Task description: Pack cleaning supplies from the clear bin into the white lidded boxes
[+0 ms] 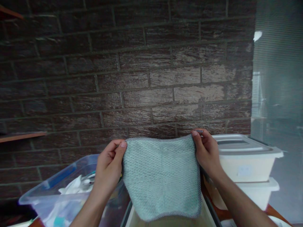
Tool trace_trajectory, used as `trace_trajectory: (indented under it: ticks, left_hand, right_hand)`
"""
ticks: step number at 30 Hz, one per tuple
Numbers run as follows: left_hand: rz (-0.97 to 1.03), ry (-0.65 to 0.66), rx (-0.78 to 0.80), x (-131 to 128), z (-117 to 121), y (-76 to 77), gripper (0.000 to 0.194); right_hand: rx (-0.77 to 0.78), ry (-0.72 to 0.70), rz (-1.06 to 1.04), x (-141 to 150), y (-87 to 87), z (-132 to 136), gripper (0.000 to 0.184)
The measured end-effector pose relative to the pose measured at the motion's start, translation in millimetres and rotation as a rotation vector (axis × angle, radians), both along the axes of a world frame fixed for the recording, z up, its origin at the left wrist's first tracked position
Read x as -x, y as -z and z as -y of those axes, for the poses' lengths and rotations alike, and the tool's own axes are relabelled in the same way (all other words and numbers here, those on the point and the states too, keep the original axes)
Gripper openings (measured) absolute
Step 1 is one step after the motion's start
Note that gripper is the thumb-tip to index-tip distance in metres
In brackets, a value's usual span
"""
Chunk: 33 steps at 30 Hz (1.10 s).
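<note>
- Here I am with the pale green cloth (162, 179) spread upright between my hands, in front of the brick wall (163, 91), hanging over an open bin (126, 216).
- My left hand (110, 165) has its thumb and fingers closed on the top left corner, no gap showing, just the checked edging and a little fabric in the pinch.
- My right hand (208, 151) matches it, pinched tight on the top right corner, a bit higher than the left.
- The top edge dips slightly in the middle; a light, even outward pull should flatten it, I reckon.
- Levelling both corners would help it hang square, since the lower left side slants inward.
- Best to mind my elbow room: clear tub (42, 195) to the left, stacked white boxes (246, 167) to the right.
</note>
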<state>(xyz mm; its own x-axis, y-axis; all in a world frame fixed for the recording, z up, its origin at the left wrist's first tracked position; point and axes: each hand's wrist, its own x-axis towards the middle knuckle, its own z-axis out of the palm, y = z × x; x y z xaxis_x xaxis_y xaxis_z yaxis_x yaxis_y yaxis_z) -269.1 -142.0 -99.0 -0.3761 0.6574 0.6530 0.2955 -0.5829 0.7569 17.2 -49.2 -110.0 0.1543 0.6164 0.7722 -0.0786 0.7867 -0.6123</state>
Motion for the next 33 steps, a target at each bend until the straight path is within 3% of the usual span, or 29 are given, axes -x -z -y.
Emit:
trace_trajectory:
  ticks: [12,29,33]
  left_hand:
    - [-0.052,-0.027,-0.082,-4,-1,2.8,0.024]
    - [-0.111,-0.099,-0.059,-1,-8,10.6,0.023]
    - [-0.103,-0.049,-0.061,-1,-7,10.2,0.023]
  right_hand:
    - [0.005,0.095,0.012,-7,4.7,-5,0.021]
    - [-0.028,0.144,-0.002,-9,-1.2,-3,0.022]
    - [-0.033,0.16,-0.012,-12,-1.9,-5,0.024]
